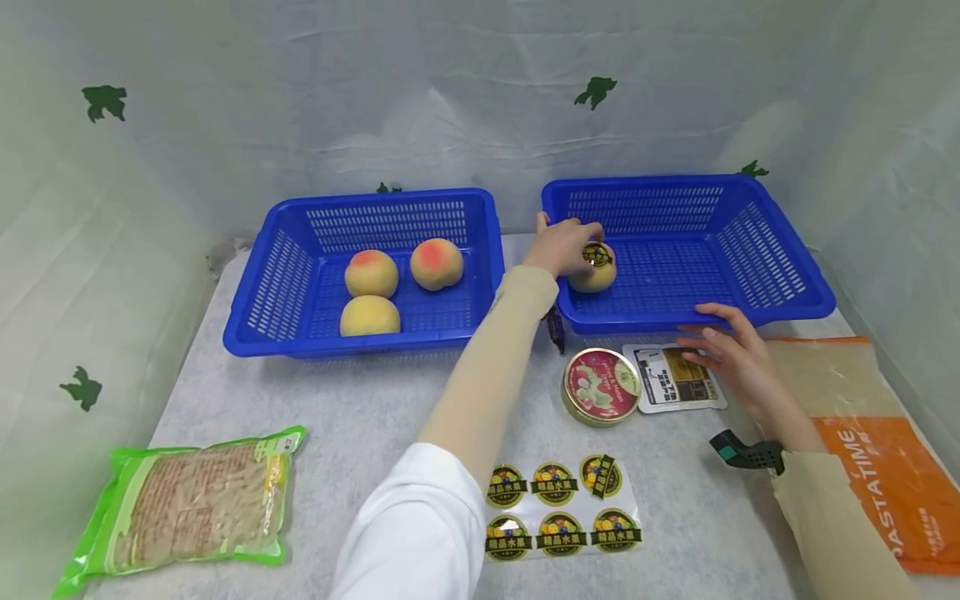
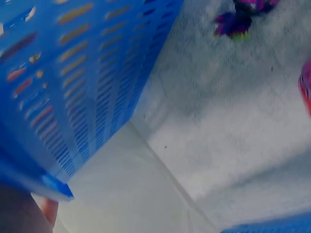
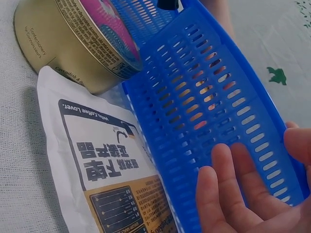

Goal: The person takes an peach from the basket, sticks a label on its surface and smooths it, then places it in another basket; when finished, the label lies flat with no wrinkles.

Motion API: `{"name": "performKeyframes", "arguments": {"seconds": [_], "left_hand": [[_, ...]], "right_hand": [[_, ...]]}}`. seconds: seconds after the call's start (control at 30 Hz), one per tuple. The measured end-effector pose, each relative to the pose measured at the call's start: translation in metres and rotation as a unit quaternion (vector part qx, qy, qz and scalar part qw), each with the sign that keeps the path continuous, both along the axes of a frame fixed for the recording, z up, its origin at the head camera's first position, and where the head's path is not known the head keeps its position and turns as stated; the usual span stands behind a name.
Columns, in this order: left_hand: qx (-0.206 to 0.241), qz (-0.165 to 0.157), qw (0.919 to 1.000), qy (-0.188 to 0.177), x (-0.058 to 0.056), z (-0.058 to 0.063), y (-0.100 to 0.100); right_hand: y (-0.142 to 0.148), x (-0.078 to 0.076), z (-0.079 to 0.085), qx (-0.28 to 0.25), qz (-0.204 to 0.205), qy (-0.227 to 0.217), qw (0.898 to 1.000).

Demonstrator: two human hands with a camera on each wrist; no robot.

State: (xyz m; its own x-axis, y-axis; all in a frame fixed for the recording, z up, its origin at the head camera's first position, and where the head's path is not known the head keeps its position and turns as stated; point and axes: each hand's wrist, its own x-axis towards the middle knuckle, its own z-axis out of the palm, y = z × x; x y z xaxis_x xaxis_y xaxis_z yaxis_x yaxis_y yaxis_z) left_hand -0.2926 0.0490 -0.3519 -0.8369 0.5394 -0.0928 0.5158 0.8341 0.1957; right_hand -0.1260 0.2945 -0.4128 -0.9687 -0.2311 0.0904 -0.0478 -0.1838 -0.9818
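Note:
My left hand [image 1: 564,248] reaches over the left wall of the right blue basket [image 1: 690,321]. Its thumb and fingers hold a yellow peach [image 1: 592,279] that bears a round black-and-gold sticker [image 1: 597,254]. In the left wrist view the peach is hidden, and only a finger [image 2: 48,211] shows beside the basket rim. Beside the front wall of the same basket is my right hand [image 1: 738,367], its fingers loosely extended and the thumb near the rim. No object is between its fingers; whether they touch the wall I cannot tell.
Three peaches lie in the left blue basket [image 1: 262,343]. Before the right basket are a round tin [image 1: 602,385] and a white pouch [image 1: 671,379]. A sticker sheet [image 1: 558,510] lies nearer. Large food bags, one green-edged [image 1: 198,504] and one orange [image 1: 888,467], flank the table.

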Motion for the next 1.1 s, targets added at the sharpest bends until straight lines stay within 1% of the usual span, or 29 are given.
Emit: {"name": "performKeyframes", "arguments": {"seconds": [0.1, 0.2, 0.27, 0.37, 0.43, 0.5, 0.57, 0.67, 0.77, 0.8, 0.93, 1.0, 1.1], "left_hand": [[0.034, -0.012, 0.9994, 0.001, -0.003, 0.003, -0.004], [0.099, -0.027, 0.9947, 0.003, -0.005, 0.009, -0.01], [0.151, -0.032, 0.9879, -0.004, -0.005, 0.014, -0.017], [0.22, -0.04, 0.9743, -0.029, -0.003, 0.022, -0.031], [0.252, -0.044, 0.9658, -0.043, 0.0, 0.027, -0.043], [0.285, -0.048, 0.9556, -0.058, 0.004, 0.031, -0.055], [0.312, -0.046, 0.9469, -0.064, 0.009, 0.035, -0.069], [0.357, -0.043, 0.9306, -0.071, 0.019, 0.042, -0.088], [0.39, -0.04, 0.9172, -0.069, 0.032, 0.051, -0.105], [0.4, -0.039, 0.9128, -0.07, 0.038, 0.056, -0.111], [0.427, -0.026, 0.9014, -0.068, 0.066, 0.075, -0.135], [0.439, -0.01, 0.8961, -0.067, 0.081, 0.084, -0.148], [0.456, 0.009, 0.8881, -0.056, 0.098, 0.088, -0.168]], "right_hand": [[-0.001, -0.001, 0.0, -0.002, 0.0, 0.003, 1.0], [-0.001, -0.001, 0.0, -0.006, 0.003, 0.005, 1.0], [-0.002, -0.002, 0.0, -0.01, 0.006, 0.006, 1.0], [-0.002, -0.003, -0.001, -0.019, 0.01, 0.009, 1.0], [-0.002, -0.003, -0.001, -0.025, 0.011, 0.011, 1.0], [-0.002, -0.003, -0.001, -0.028, 0.011, 0.011, 0.999], [-0.002, -0.002, -0.001, -0.029, 0.011, 0.012, 0.999], [-0.002, -0.002, 0.0, -0.042, 0.017, 0.015, 0.999], [-0.001, -0.001, 0.001, -0.062, 0.027, 0.021, 0.997], [-0.001, 0.0, 0.001, -0.067, 0.03, 0.021, 0.997], [-0.002, 0.002, 0.002, -0.074, 0.039, 0.014, 0.996], [-0.004, 0.003, 0.003, -0.063, 0.04, 0.008, 0.997], [-0.008, 0.005, 0.006, -0.039, 0.046, 0.006, 0.998]]}}
